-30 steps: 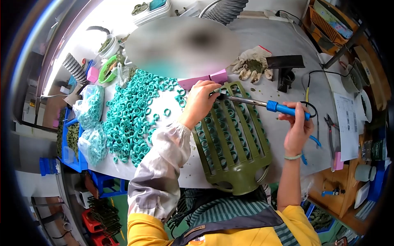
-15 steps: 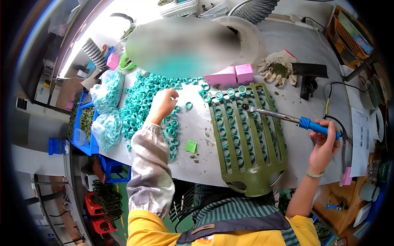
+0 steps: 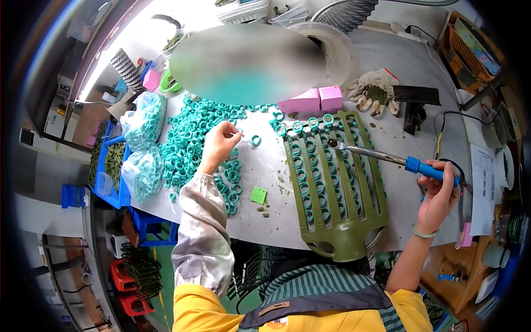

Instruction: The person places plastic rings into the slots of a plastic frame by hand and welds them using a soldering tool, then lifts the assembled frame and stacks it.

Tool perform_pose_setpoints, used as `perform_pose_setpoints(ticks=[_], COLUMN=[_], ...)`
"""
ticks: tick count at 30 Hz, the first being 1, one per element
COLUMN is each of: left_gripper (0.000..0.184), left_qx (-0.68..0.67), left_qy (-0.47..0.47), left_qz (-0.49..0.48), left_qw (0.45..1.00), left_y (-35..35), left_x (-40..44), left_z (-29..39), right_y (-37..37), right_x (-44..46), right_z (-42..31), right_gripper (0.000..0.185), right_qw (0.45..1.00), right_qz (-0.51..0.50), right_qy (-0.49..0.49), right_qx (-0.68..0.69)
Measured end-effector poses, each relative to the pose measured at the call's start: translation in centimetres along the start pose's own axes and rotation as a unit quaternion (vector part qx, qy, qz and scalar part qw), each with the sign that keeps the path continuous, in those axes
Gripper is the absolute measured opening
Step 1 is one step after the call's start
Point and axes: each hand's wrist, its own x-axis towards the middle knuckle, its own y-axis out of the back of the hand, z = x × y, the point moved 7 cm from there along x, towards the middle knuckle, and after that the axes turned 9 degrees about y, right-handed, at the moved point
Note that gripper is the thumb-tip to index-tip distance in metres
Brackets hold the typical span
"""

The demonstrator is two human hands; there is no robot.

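My right hand [image 3: 437, 199] grips the blue handle of a soldering iron [image 3: 381, 155]. A small dark lump sits at the iron's tip, above the upper part of an olive-green slatted plastic frame [image 3: 344, 237]. Rows of teal rings show in and beneath the frame's slots, and several stand along its far edge. My left hand [image 3: 220, 145] is over the right side of a big pile of teal rings [image 3: 185, 135], thumb and fingertips pinched together. What they hold, if anything, I cannot make out. A single teal ring [image 3: 255, 140] lies just right of those fingertips.
Pink blocks [image 3: 331, 99] stand behind the frame, with a stained work glove [image 3: 376, 91] and a black stand [image 3: 416, 105] to the right. Bags of rings [image 3: 142, 171] and a blue crate [image 3: 113, 188] are at left. A green sticky note [image 3: 258, 195] lies mid-table. A cable runs at right.
My left hand's fingers have come together and shifted slightly right. The soldering iron stays nearly in place over the frame. The whole view has shifted a little.
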Motion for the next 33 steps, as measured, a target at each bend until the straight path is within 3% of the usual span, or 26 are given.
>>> perform_pose_setpoints(ticks=[3, 6, 7, 10, 13, 14, 16, 25, 32, 33], left_gripper=[0.018, 0.022, 0.03, 0.027, 0.026, 0.027, 0.027, 0.024, 0.027, 0.024], left_qx=[-0.024, -0.11, -0.084, -0.147, -0.088, -0.024, 0.006, 0.035, 0.045, 0.06], left_qy=[-0.007, -0.034, -0.06, -0.2, -0.237, -0.283, -0.316, -0.352, -0.367, -0.396], left_qz=[0.006, -0.057, -0.087, -0.117, -0.13, -0.083, -0.035, -0.033, -0.029, 0.006], left_qw=[1.0, 0.992, 0.991, 0.962, 0.959, 0.955, 0.948, 0.935, 0.929, 0.916], left_y=[0.6, -0.8, -2.1, -6.5, -10.5, -11.0, -12.4, -15.4, -15.4, -14.6], left_x=[0.0, -1.9, -2.0, -3.6, -4.0, -4.2, -3.6, -2.4, -2.1, -2.4], left_z=[1.3, 8.2, 9.5, 15.4, 19.5, 20.6, 21.4, 22.2, 21.7, 22.2], right_y=[0.3, 0.8, 1.1, 1.5, 1.4, 1.4, 1.3, 0.0, 2.1, 2.1], right_x=[0.2, 0.5, 0.7, 1.0, 1.3, 1.4, 1.6, 1.9, 2.0, 2.0], right_z=[-0.2, -0.3, -0.4, -0.4, -0.1, 0.1, 0.6, 3.0, 0.9, 0.7], right_gripper=[0.028, 0.027, 0.027, 0.027, 0.027, 0.027, 0.027, 0.028, 0.027, 0.027], right_qw=[1.0, 1.0, 1.0, 0.999, 0.999, 0.999, 0.999, 1.0, 0.997, 0.998], right_qz=[0.006, 0.012, 0.013, 0.018, 0.029, 0.029, 0.029, 0.012, 0.054, 0.051], right_qy=[0.003, 0.01, 0.016, 0.03, 0.03, 0.031, 0.032, 0.015, 0.035, 0.033], right_qx=[-0.009, -0.012, -0.016, -0.024, -0.023, -0.024, -0.024, 0.003, -0.034, -0.028])
